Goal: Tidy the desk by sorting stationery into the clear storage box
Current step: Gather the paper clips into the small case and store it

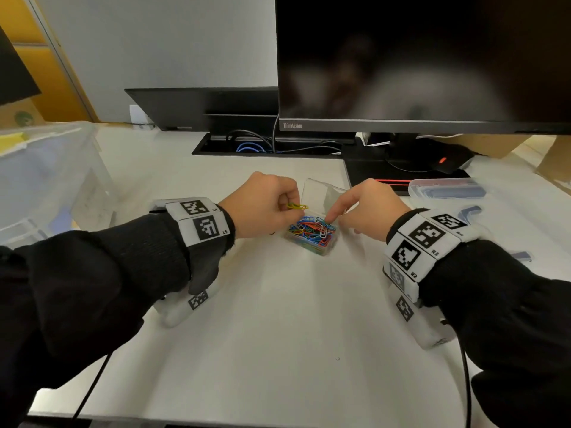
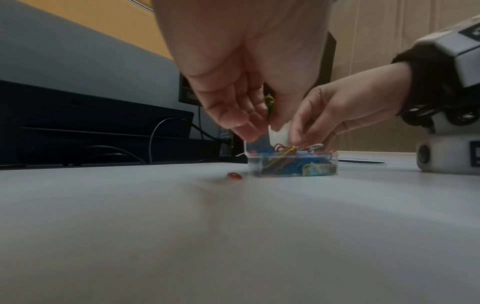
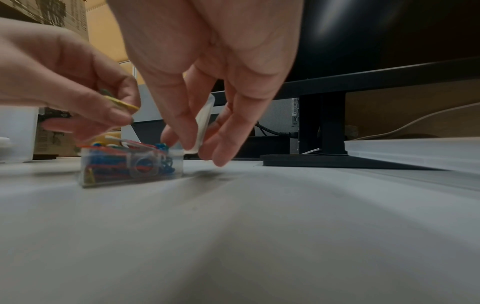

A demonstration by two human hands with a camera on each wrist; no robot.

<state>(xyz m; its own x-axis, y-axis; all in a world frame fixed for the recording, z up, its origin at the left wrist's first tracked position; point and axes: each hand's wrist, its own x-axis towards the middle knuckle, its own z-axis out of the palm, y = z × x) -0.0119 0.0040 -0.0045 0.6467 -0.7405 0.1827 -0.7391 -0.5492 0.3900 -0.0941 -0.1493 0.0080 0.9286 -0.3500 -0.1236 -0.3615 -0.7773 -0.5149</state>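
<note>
My left hand (image 1: 265, 205) pinches yellow wire paper clips (image 1: 297, 206); my right hand (image 1: 367, 208), fingers loose, touches the small clear plastic clip case (image 1: 312, 237). Clips look light, slippery, tangly. Best pinched by the loops.

A dark monitor (image 1: 423, 57) on its black stand (image 1: 401, 171) — cables (image 1: 256, 143) trail behind it.

Clear glossy plastic case (image 1: 312, 242), coloured coated clips (image 1: 309, 231), matt smooth desk (image 1: 278, 319).
</note>
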